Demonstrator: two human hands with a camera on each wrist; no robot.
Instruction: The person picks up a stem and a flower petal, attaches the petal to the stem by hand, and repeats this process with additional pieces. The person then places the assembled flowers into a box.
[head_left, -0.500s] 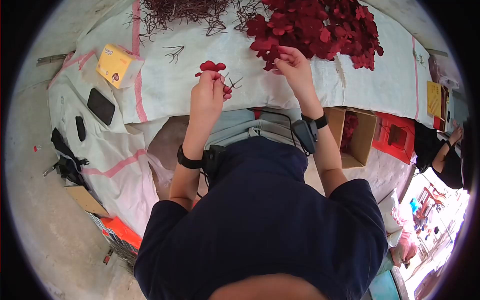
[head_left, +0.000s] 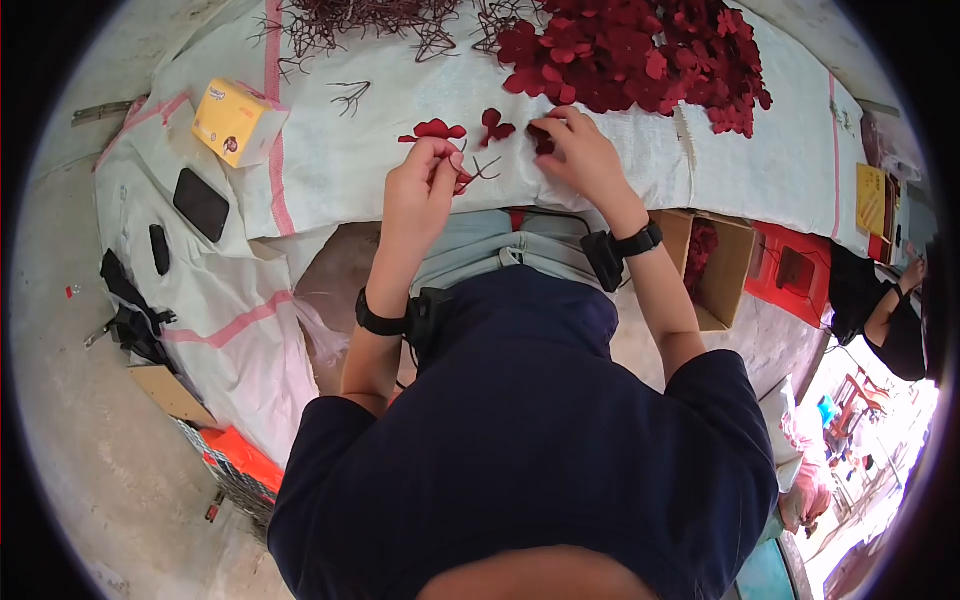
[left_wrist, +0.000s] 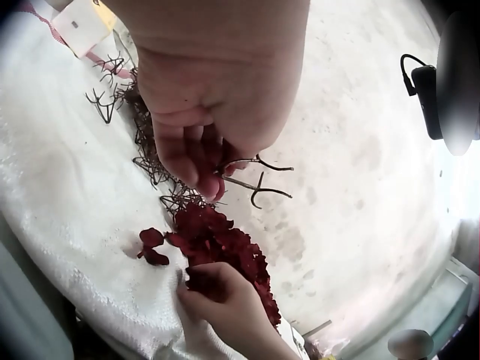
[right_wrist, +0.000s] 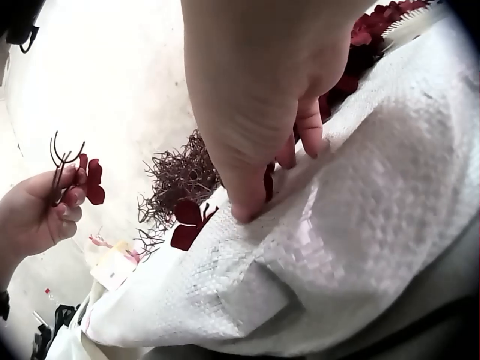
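One loose petal (head_left: 496, 126) between left hand (head_left: 420, 195), tight around a stem (head_left: 478, 171), and right hand (head_left: 585, 155), pinched on another petal (head_left: 543, 140)

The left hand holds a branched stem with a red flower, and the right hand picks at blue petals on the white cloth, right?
Not quite: the petals under the right hand are dark red, not blue, as the head view shows. The left hand holds the stem.
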